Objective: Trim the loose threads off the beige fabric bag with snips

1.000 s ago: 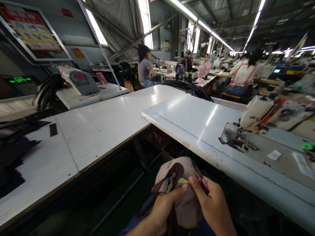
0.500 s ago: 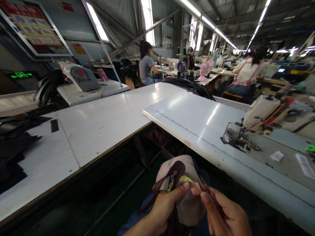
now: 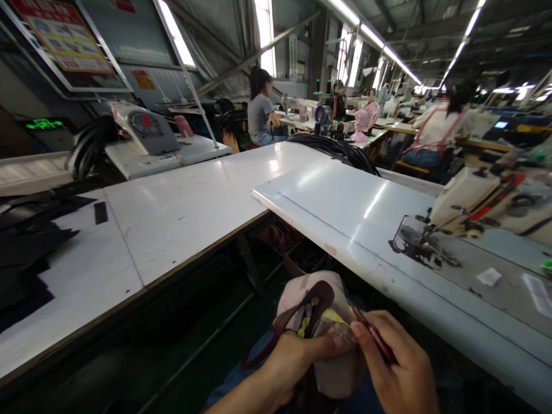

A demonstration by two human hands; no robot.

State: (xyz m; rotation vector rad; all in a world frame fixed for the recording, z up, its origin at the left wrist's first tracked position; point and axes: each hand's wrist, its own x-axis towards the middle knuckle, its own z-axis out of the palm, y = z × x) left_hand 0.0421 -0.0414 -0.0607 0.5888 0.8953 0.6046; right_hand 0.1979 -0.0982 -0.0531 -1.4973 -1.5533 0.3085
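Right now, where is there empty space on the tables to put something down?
The long white table is bare between the black fabric pieces on its left end and the black straps at its far end. The glossy board is free up to the sewing machine. It is crowded around that machine and low down, where both hands hold the beige bag.

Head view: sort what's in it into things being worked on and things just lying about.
In hand:
- left hand gripping beige fabric piece with brown strap
- right hand holding small reddish tool

Lying about:
- sewing machine
- black cut pieces
- black strap bundle
- paper scrap
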